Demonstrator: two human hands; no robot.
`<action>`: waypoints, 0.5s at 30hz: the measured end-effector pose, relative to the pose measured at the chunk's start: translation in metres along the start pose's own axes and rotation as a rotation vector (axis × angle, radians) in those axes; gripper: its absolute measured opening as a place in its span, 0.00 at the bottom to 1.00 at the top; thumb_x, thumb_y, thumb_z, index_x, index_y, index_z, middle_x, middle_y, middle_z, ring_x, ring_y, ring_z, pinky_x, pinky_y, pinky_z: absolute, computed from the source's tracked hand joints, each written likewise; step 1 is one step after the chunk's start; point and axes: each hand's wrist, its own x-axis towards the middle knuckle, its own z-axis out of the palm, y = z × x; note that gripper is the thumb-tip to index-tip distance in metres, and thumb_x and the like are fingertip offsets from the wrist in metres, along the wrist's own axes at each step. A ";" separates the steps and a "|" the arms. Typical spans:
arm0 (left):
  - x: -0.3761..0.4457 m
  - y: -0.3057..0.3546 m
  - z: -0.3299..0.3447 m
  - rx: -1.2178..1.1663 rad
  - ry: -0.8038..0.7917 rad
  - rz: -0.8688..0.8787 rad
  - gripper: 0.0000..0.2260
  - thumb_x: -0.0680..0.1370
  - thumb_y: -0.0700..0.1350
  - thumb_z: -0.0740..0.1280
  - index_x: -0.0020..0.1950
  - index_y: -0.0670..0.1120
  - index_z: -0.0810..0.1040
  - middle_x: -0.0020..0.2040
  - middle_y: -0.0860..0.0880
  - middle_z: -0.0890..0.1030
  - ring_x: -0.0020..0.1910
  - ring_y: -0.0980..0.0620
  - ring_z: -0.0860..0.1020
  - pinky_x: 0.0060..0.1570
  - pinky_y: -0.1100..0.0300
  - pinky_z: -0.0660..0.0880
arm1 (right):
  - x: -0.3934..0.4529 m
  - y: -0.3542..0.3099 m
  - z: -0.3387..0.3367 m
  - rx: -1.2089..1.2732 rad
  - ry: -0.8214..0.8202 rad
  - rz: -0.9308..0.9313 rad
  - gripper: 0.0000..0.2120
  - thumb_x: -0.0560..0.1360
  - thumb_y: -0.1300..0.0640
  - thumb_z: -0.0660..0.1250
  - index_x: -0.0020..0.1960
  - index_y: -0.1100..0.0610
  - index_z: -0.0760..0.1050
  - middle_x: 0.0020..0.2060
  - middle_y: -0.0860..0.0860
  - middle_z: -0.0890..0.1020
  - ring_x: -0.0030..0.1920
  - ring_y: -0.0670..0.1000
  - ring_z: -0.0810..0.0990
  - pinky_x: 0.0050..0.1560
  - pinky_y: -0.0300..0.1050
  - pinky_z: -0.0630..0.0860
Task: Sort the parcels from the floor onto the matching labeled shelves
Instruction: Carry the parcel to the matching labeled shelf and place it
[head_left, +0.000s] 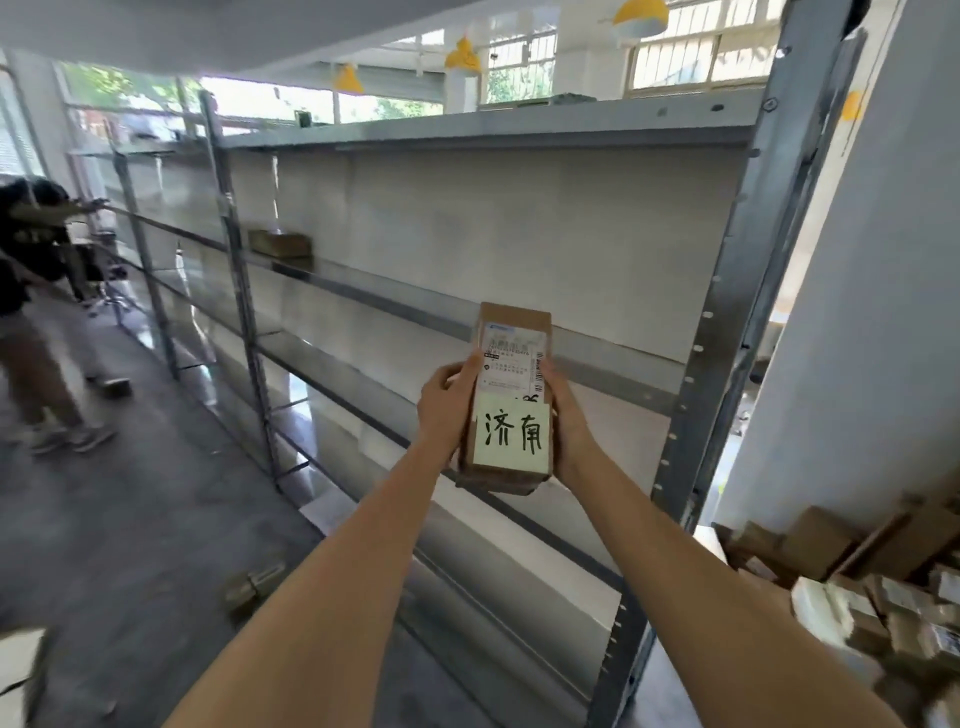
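I hold a brown cardboard parcel (511, 332) upright in front of the metal shelving (519, 319). It carries a white shipping label and a pale yellow note with handwritten characters. My left hand (445, 410) grips its left edge and my right hand (569, 421) grips its right edge. The parcel is in the air, level with the middle shelves and short of them. Another brown parcel (280, 243) lies on an upper shelf to the left.
A heap of cardboard parcels (852, 587) lies on the floor at the right, beside a white wall. One small parcel (252, 584) lies on the grey floor at lower left. Another person (36, 312) stands at the far left by the shelving.
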 end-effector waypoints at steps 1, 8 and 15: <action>0.003 -0.001 -0.013 0.011 0.026 0.004 0.23 0.76 0.64 0.66 0.61 0.47 0.78 0.48 0.47 0.86 0.45 0.48 0.86 0.48 0.51 0.83 | 0.006 0.007 0.014 0.013 -0.032 0.005 0.50 0.52 0.30 0.82 0.67 0.55 0.80 0.62 0.63 0.84 0.63 0.67 0.83 0.64 0.67 0.79; 0.016 0.013 -0.088 0.062 0.254 0.005 0.18 0.78 0.60 0.65 0.58 0.47 0.77 0.46 0.49 0.84 0.44 0.50 0.83 0.42 0.56 0.81 | 0.035 0.035 0.096 0.012 -0.264 0.094 0.48 0.52 0.31 0.83 0.65 0.56 0.82 0.61 0.63 0.84 0.62 0.68 0.83 0.64 0.64 0.80; 0.026 0.020 -0.135 -0.003 0.396 0.011 0.24 0.77 0.57 0.68 0.64 0.41 0.76 0.52 0.44 0.85 0.46 0.48 0.84 0.38 0.62 0.79 | 0.057 0.056 0.156 -0.024 -0.494 0.134 0.48 0.53 0.30 0.81 0.66 0.55 0.81 0.60 0.63 0.85 0.61 0.67 0.83 0.61 0.62 0.81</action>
